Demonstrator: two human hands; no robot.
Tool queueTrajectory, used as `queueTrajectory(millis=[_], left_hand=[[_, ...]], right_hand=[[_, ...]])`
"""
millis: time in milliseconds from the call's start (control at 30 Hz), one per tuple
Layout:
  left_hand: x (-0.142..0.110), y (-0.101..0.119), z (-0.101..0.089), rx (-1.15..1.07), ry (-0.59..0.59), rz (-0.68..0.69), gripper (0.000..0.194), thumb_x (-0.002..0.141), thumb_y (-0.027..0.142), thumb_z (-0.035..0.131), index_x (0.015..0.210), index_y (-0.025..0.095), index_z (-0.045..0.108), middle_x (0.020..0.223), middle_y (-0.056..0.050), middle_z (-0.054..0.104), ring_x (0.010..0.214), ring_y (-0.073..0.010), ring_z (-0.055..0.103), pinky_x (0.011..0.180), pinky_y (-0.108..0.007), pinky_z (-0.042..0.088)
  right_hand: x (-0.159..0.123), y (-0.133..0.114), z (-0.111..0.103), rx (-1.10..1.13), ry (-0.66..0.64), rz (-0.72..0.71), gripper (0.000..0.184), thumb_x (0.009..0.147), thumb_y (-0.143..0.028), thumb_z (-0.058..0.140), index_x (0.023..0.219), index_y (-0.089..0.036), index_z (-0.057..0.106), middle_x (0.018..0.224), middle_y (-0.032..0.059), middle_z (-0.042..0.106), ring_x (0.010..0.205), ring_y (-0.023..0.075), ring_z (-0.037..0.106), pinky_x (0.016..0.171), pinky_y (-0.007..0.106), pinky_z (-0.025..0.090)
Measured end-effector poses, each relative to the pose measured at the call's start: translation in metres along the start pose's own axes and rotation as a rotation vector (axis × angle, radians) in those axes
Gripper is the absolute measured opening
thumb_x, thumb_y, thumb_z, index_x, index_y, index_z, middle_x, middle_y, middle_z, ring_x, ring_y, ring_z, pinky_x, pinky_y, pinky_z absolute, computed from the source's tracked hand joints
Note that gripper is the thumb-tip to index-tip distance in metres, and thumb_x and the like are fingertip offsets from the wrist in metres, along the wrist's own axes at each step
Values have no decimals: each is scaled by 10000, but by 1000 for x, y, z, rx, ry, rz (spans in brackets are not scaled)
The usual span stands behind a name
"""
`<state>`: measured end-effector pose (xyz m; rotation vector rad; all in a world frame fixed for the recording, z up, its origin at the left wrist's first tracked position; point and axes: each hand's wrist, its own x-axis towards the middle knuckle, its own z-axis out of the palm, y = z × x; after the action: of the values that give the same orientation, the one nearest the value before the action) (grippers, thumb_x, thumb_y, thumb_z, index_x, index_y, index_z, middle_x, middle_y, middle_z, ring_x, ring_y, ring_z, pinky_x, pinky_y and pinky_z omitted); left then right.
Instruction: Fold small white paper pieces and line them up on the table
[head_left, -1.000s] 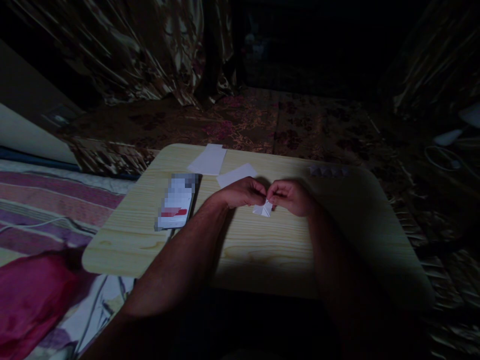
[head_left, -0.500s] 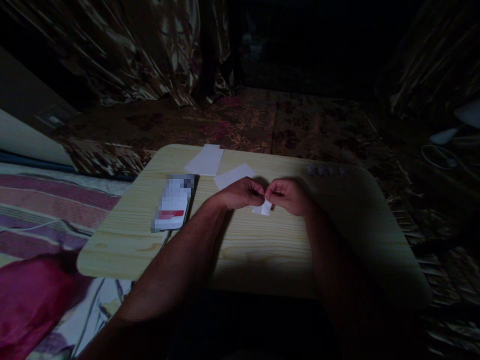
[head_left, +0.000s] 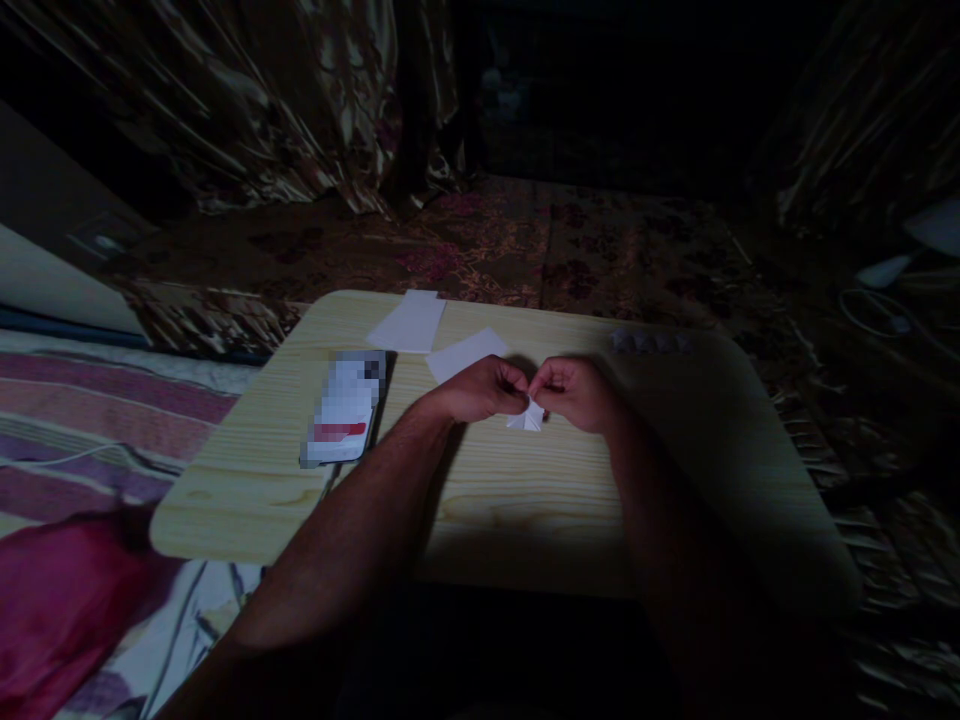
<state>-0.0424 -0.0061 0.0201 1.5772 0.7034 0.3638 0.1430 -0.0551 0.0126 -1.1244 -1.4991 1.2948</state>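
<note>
A small folded piece of white paper (head_left: 526, 418) is pinched between my two hands over the middle of the wooden table (head_left: 525, 490). My left hand (head_left: 489, 388) grips it from the left with thumb and fingers together. From the right, my right hand (head_left: 576, 392) pinches its upper part. Creases fan out across the paper's lower part; the fingers hide its top. Just beyond my left hand lies a flat white sheet (head_left: 465, 354), partly behind the wrist.
Several white sheets (head_left: 409, 322) lie at the table's back left. A phone (head_left: 349, 405) with a lit screen is left of my left forearm. Several small folded paper pieces (head_left: 649, 342) sit in a row at the back right. A striped bedspread (head_left: 112, 410) borders the table's left side.
The folded paper shows slightly more spread below my fingers. Both hands keep their pinch in nearly the same place. The view has shifted very slightly.
</note>
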Motion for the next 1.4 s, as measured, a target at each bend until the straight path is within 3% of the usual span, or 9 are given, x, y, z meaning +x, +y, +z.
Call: queueTrajectory(millis=[600,1000,1400], left_hand=[[0,-1,3,19,8,11,119,643,237,667,682,126,662,547,60,487,506,-49,363,505,-200,268],[0,3,5,61,17,19,224,698,335,677,775,127,709,604,29,561,530,-65,424,529,-208,326],[2,-1,6,62,62,26,186,665,302,678,726,126,686,592,33,554,521,-66,421,532,-212,330]], right_hand=[[1,-3,1,12,15,-13,110,658,-188,666,725,-181,579,583,-32,616,508,104,559,487,219,450],[3,-1,-2,-41,45,-37,137,641,-168,651,764,-183,593,621,-30,611,553,112,571,527,232,470],[2,-2,-1,-18,44,-33,162,648,-153,646,782,-195,565,632,-36,634,531,113,581,508,231,473]])
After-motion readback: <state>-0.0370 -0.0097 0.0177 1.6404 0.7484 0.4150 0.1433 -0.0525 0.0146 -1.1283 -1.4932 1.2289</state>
